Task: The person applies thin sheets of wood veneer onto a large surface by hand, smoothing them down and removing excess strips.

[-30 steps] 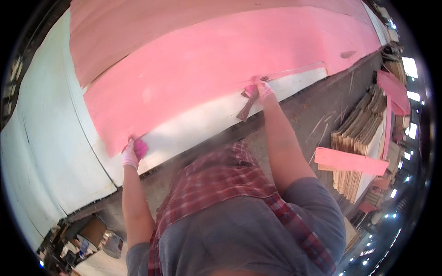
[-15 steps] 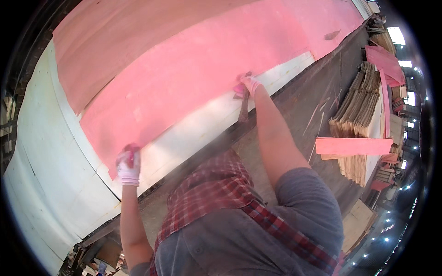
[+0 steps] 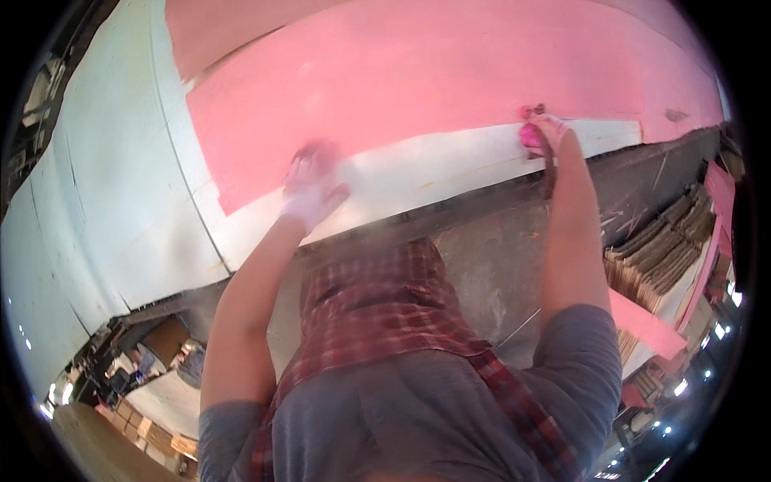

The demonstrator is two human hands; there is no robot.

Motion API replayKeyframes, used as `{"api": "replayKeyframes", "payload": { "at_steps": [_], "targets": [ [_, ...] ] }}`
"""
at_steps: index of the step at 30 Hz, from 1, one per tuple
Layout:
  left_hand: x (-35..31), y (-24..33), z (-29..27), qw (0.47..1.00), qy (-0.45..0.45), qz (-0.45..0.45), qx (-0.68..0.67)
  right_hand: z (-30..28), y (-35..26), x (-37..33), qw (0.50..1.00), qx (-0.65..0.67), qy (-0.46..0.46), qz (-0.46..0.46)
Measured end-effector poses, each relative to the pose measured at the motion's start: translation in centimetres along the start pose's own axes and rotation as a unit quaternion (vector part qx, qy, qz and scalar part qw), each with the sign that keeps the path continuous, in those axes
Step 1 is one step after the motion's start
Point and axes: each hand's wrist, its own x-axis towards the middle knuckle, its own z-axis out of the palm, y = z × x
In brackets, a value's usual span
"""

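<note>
A large pink sheet (image 3: 434, 72) lies over a whitish sheet (image 3: 418, 170), whose bare strip shows along the near side. My left hand (image 3: 312, 191), in a white glove stained pink at the fingers, rests at the pink sheet's near edge. Its thumb stands apart from the outstretched fingers; motion blurs it. Farther right, my gloved right hand (image 3: 549, 128) is closed round a dark, flat, strip-like tool (image 3: 550, 173) whose lower end hangs past the whitish sheet's edge. Bright pink shows beside those fingers; whether it is glove or tool I cannot tell.
More whitish sheets (image 3: 112, 185) spread to the left. A browner pink sheet (image 3: 233, 32) lies at the far left. To the right are a stack of thin wood sheets (image 3: 662, 241) and a pink strip (image 3: 646, 321). Boxes and clutter (image 3: 152, 434) sit at lower left.
My view has turned, so the sheets now run more level. My left hand has opened from a closed grip at the pink sheet's near left corner and moved right along its edge. My right hand keeps the tool.
</note>
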Motion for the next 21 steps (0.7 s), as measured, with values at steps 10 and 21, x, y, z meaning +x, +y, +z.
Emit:
{"api": "replayKeyframes", "payload": {
  "at_steps": [10, 21],
  "targets": [
    [1.8, 3.2, -2.9, 0.999, 0.016, 0.015, 0.035, -4.1, -7.2, -4.4, 0.958, 0.005, 0.168, -0.233],
    [-1.5, -4.5, -6.0, 0.700, 0.091, -0.068, -0.705, 20.7, -3.6, -11.8, 0.849, 0.251, 0.172, -0.432]
  ]
}}
